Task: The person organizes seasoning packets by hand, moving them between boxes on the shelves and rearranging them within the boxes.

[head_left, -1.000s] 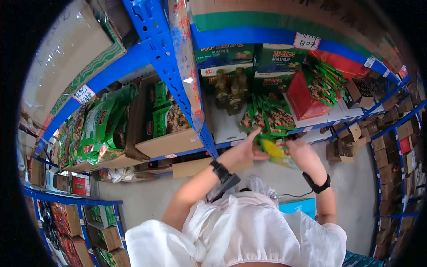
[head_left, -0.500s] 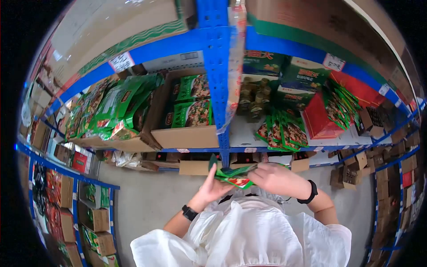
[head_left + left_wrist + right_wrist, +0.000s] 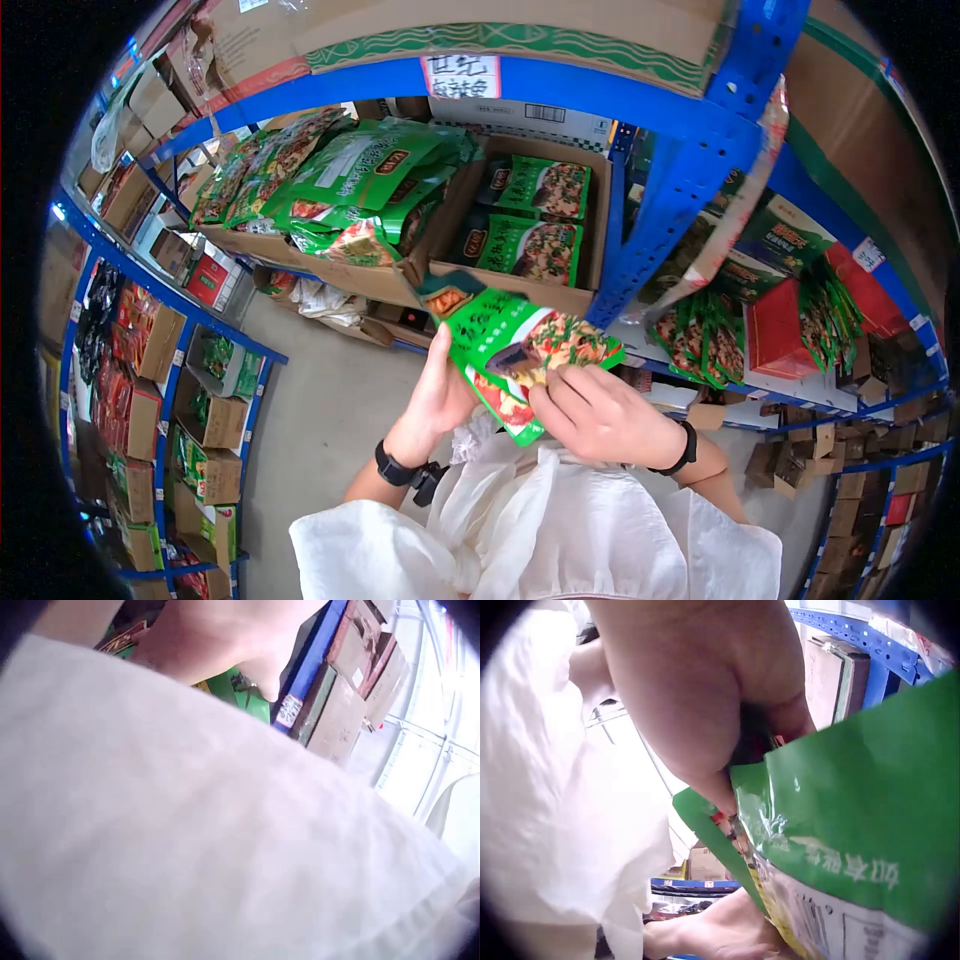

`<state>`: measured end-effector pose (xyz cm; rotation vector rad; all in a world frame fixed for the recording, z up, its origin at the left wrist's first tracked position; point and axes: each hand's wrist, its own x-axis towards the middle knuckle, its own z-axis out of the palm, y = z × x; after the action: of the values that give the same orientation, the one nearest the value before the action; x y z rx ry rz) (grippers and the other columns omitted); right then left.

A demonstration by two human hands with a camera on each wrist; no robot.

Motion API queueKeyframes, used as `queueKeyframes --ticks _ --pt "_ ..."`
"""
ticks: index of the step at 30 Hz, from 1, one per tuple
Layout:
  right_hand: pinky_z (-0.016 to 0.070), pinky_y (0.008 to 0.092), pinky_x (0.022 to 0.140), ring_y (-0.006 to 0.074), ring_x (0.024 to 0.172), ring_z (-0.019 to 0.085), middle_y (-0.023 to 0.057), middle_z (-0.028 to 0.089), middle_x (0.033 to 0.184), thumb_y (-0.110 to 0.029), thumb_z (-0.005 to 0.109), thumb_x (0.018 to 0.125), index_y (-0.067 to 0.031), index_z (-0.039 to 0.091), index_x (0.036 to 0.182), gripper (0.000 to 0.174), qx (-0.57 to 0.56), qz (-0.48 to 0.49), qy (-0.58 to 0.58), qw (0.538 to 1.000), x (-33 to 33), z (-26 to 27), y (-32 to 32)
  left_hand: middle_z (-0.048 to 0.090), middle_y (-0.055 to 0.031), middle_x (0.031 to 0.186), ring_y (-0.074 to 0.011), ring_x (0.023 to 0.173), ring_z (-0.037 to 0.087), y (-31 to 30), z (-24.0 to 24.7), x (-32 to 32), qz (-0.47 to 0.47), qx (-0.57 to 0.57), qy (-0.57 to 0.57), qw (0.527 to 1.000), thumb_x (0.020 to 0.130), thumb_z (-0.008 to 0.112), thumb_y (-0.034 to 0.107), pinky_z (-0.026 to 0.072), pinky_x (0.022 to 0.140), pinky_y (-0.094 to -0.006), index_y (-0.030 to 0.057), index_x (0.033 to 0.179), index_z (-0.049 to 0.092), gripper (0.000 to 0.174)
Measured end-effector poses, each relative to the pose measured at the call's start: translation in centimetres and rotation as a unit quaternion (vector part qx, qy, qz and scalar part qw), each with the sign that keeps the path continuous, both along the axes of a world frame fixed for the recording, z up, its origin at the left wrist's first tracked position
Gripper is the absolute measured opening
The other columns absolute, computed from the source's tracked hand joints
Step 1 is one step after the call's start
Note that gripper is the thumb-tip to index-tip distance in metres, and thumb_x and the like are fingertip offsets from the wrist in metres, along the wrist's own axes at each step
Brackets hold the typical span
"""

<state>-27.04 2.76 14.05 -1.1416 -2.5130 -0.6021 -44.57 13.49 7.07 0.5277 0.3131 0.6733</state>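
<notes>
In the head view, green food packets (image 3: 575,340) with pictures of a cooked dish overlap each other in front of the white blouse. My left hand (image 3: 438,390) grips their left side, its thumb along the edge and its fingers hidden beneath. At the lower right, my right hand (image 3: 610,415) pinches the packets with curled fingers. The right wrist view shows my right hand (image 3: 697,682) over a packet (image 3: 855,802) and my left hand (image 3: 720,930) below. White cloth (image 3: 187,802) hides most of the left wrist view; my left hand (image 3: 225,637) shows at its top.
Behind the hands, a carton (image 3: 545,288) holds similar green packets (image 3: 525,250), beside a pile of larger green bags (image 3: 370,185). A blue shelf post (image 3: 665,190) stands to their right. More packets (image 3: 700,340) lie beyond it, near a red box (image 3: 780,330).
The view has swung left, toward the carton of green packets. Both hands have drawn the packets back from the right-hand shelf and turned their printed fronts up.
</notes>
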Motion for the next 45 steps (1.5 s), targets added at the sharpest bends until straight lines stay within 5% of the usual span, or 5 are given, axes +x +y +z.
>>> queueKeyframes --ticks 16,26,35,38,45 --pt "0.0444 0.0292 0.077 0.021 0.098 0.053 0.0096 0.058 0.093 -0.01 0.054 0.069 0.0002 0.058 0.089 0.023 0.048 -0.347 0.074 0.934 -0.1 -6.6 15.1 0.059 -0.0154 0.097 -0.0272 0.087 0.06 20.9 -6.8 12.0 -0.044 -0.071 0.1 0.991 0.083 0.047 0.0 0.0491 0.08 -0.038 -0.0044 0.099 0.052 0.017" --pt "0.0391 0.0453 0.088 0.0221 0.097 0.056 0.0093 0.062 0.089 -0.007 0.053 0.072 -0.0042 0.061 0.086 0.016 0.038 -0.496 0.08 0.864 7.7 -11.0 27.2 0.056 -0.0123 0.093 -0.0246 0.081 0.059 28.9 -10.1 20.5 0.139 -0.002 0.056 0.989 0.077 0.058 0.002 0.0518 0.064 -0.0392 -0.0017 0.1 0.048 0.025" --pt "0.0504 0.0394 0.054 0.029 0.069 0.06 0.0149 0.06 0.07 -0.009 0.06 0.078 -0.0024 0.061 0.07 0.01 -0.177 -0.572 0.151 0.787 14.5 -23.6 30.1 0.034 -0.0213 0.125 -0.0325 0.106 0.05 34.1 -17.2 20.4 -0.047 -0.048 0.281 0.957 0.088 0.054 0.017 0.0529 0.085 -0.0335 0.0014 0.13 0.032 0.05" --pt "0.0503 0.0443 0.064 0.035 0.079 0.062 0.021 0.063 0.081 -0.014 0.055 0.078 0.0016 0.058 0.094 0.023 -0.315 -0.544 0.167 0.759 15.6 -22.8 30.7 0.047 -0.0227 0.114 -0.0332 0.089 0.057 35.3 -20.3 20.0 0.034 0.025 0.316 0.948 0.081 0.059 0.017 0.0536 0.073 -0.0379 -0.0034 0.111 0.046 0.039" --pt "0.0465 0.041 0.078 0.0349 0.093 0.058 0.0215 0.062 0.094 -0.021 0.066 0.07 0.001 0.06 0.093 0.032 -0.23 -0.544 0.392 0.705 19.4 -28.2 33.6 0.058 -0.0273 0.102 -0.0358 0.091 0.06 42.1 -29.8 20.7 0.056 0.432 0.613 0.66 0.07 0.064 0.029 0.0502 0.075 -0.0411 -0.0017 0.094 0.062 0.039"
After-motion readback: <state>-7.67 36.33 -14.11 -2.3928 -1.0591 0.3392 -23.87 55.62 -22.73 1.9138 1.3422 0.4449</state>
